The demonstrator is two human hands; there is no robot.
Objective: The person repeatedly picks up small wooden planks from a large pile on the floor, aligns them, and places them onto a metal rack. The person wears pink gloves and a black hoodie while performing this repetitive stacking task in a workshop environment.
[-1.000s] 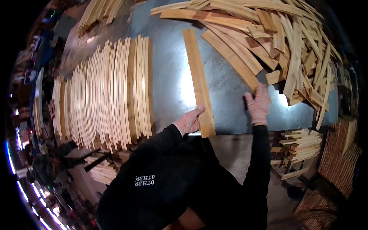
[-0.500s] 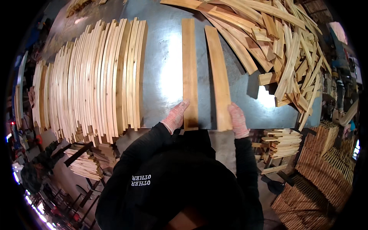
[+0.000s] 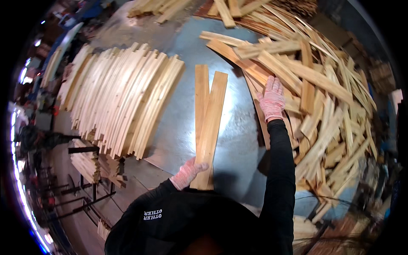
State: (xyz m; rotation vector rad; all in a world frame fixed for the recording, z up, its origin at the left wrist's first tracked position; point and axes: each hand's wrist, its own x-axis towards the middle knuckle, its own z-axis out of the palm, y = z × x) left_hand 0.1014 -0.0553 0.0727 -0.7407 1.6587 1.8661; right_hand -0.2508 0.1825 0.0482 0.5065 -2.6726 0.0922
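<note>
My left hand (image 3: pixel 188 172), in a pink-and-white knit glove, grips two wooden boards near their close end. The upper board (image 3: pixel 215 112) lies slantwise across the lower board (image 3: pixel 201 95), so they cross in a narrow V. My right hand (image 3: pixel 272 100), gloved alike, is stretched out to the right. Its fingers lie extended on a wide board (image 3: pixel 257 70) at the left side of a jumbled pile of boards (image 3: pixel 325 85). Whatever is beneath that palm is hidden.
A neat row of boards on edge (image 3: pixel 123 93) fills the left of the metal table (image 3: pixel 170 123). More boards (image 3: pixel 159 7) lie at the far edge. Below on the left stands a rack (image 3: pixel 94 191) beside stacked boards (image 3: pixel 85 165).
The right-hand board has come over onto the left one, and my left hand now holds both. My right hand has let go and reached right to the pile. The view has turned rightward.
</note>
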